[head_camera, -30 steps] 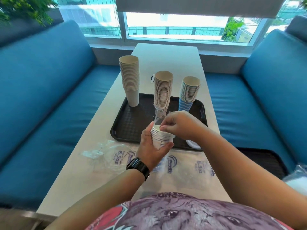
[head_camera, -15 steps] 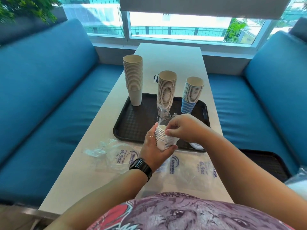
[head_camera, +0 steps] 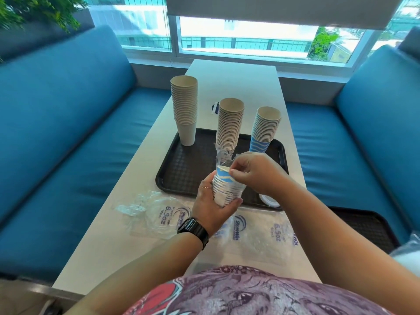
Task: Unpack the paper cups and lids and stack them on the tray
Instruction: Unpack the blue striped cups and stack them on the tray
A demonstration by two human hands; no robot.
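My left hand [head_camera: 210,205] grips a short stack of blue-and-white paper cups [head_camera: 225,188] above the near edge of the black tray [head_camera: 181,178]. My right hand [head_camera: 254,172] pinches the clear plastic wrapper [head_camera: 223,156] at the top of that stack. Three cup stacks stand upright on the tray: a tall plain one [head_camera: 185,112] at the far left, a middle one [head_camera: 229,123], and a blue-striped one [head_camera: 264,130] at the right. Under my right wrist a white lid [head_camera: 269,200] peeks out on the tray's near right corner.
Empty clear wrappers printed "6.5oz" lie on the white table, one crumpled [head_camera: 156,214] at left and one flat [head_camera: 263,233] before me. Blue benches [head_camera: 68,137] flank the table. A second black tray [head_camera: 363,226] rests on the right bench beside a plastic bag [head_camera: 409,248].
The wrapper has slid up off the held stack, baring the blue top cup. Both hands have stayed over the tray's near edge.
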